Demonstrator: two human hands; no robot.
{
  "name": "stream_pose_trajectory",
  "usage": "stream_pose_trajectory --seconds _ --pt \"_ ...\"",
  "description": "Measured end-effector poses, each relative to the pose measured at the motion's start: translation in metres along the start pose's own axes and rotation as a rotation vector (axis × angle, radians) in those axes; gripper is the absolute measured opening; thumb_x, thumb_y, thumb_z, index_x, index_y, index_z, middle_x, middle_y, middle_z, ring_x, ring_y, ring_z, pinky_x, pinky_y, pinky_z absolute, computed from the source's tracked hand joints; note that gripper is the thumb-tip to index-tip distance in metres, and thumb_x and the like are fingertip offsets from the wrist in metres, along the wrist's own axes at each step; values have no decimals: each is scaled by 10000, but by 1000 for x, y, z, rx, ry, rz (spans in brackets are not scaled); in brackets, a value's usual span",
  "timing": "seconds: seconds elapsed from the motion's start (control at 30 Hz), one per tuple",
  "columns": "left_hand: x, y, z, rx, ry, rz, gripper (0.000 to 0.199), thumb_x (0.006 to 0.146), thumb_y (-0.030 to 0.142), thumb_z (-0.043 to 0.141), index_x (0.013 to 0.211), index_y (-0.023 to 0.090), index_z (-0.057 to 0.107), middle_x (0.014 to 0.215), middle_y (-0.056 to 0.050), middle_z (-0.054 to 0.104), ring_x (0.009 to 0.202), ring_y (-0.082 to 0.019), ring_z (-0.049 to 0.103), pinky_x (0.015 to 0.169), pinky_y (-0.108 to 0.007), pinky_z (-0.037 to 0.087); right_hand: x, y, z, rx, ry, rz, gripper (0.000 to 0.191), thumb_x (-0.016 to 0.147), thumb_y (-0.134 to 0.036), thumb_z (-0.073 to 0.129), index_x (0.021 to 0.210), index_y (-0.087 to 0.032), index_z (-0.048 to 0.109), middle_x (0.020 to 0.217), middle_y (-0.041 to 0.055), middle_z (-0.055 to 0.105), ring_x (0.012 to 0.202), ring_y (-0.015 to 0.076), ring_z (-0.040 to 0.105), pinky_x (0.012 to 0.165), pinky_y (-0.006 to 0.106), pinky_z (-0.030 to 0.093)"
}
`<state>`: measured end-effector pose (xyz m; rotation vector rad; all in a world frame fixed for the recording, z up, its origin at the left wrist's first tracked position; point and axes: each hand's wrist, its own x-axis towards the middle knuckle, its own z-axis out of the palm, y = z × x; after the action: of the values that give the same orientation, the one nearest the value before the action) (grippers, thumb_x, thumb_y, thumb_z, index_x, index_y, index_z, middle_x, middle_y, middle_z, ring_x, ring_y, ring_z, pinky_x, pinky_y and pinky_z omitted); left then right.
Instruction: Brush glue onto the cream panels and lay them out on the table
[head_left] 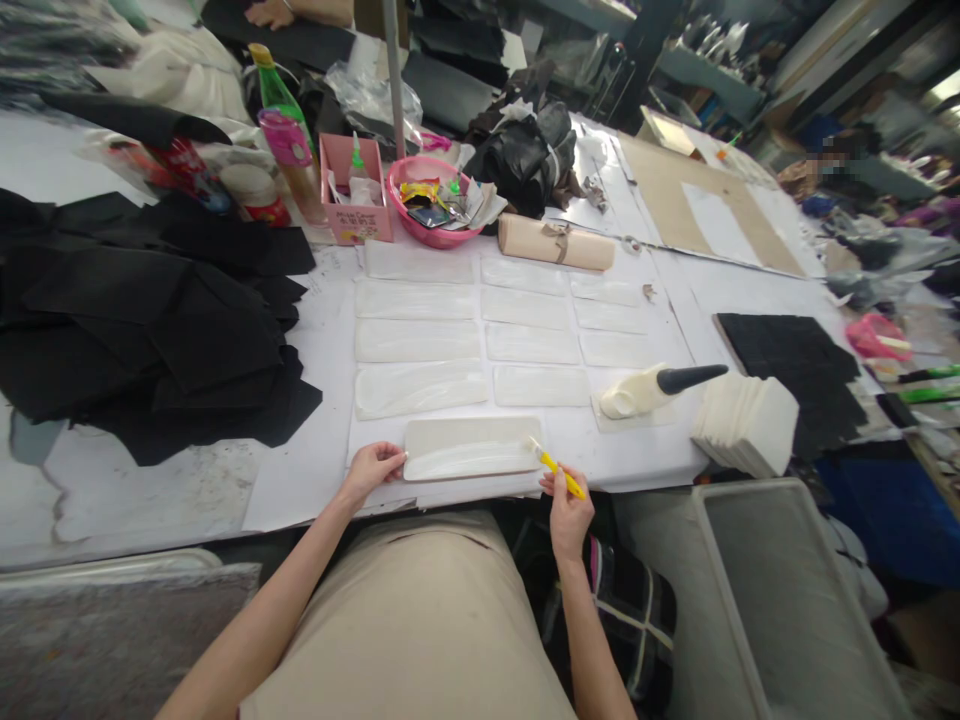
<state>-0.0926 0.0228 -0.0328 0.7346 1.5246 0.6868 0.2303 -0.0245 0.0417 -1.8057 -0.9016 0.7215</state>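
A pale rectangular strip point(472, 447) lies at the table's front edge, with white streaks along its lower part. At its left end, my left hand point(373, 472) pinches the corner between thumb and fingers. My right hand point(568, 505) is closed round the yellow handle of a small brush point(555, 470), whose bristles touch the strip near its right end. Beyond it, several similar whitish strips point(417, 341) lie in rows on white paper. To the right, a cream-coloured bottle point(637, 392) with a dark pointed nozzle lies on its side.
Black cut pieces point(150, 320) pile up at left. A stack of white pieces point(746, 423) and a black stack point(791, 370) stand at right. Behind are a pink basket point(435, 235), a pink box point(356, 222) and a beige roll point(555, 243). Another person's hand point(270, 13) shows at top left.
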Motion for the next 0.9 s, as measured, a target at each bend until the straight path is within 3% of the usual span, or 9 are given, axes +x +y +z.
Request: stream_pose_trajectory --seconds 0.2,0.33,0.43,0.63,0.7,0.77,0.9 --pt "1 0 1 -26 2 -20 403 542 454 759 760 142 628 550 -13 653 498 -136 586 471 -229 407 -38 -31 85 151 -436 -3 293 903 -437 525 1033 -187 607 816 40 702 707 179 702 674 299 567" --pt "2 -2 2 -37 1 -17 397 534 452 761 743 147 618 542 -11 647 494 -138 584 468 -230 406 -41 -32 129 205 -535 16 287 886 -442 549 1017 -195 611 774 19 692 683 173 704 630 273 561" --pt "2 -2 3 -47 14 -20 396 522 457 767 724 154 611 528 -5 636 487 -140 582 460 -230 402 -31 -23 135 218 -512 63 325 869 -480 552 989 -184 614 731 15 682 628 172 695 576 270 557" --pt "-1 1 4 -111 -7 -26 375 541 436 762 724 154 598 526 8 623 464 -127 570 494 -257 465 -14 -16 95 68 -295 6 346 879 -481 533 1002 -164 598 755 32 686 656 178 690 658 316 568" --pt "-1 0 4 -116 -9 -21 371 544 430 764 725 152 597 529 8 625 462 -126 570 494 -257 469 -18 -23 90 52 -287 -17 336 889 -475 523 1013 -171 595 774 34 686 674 180 692 670 316 566" --pt "0 -1 4 -110 -7 -17 370 546 431 764 724 152 597 525 10 622 461 -126 572 491 -253 465 -27 -31 98 79 -365 -25 323 897 -471 516 1016 -182 600 780 29 688 690 180 697 668 306 564" --pt "1 -2 3 -99 -15 -14 372 549 435 759 727 153 594 519 6 625 458 -128 574 485 -249 460 -40 -36 134 143 -518 -12 299 896 -465 523 997 -200 617 776 21 696 689 178 705 639 283 562"
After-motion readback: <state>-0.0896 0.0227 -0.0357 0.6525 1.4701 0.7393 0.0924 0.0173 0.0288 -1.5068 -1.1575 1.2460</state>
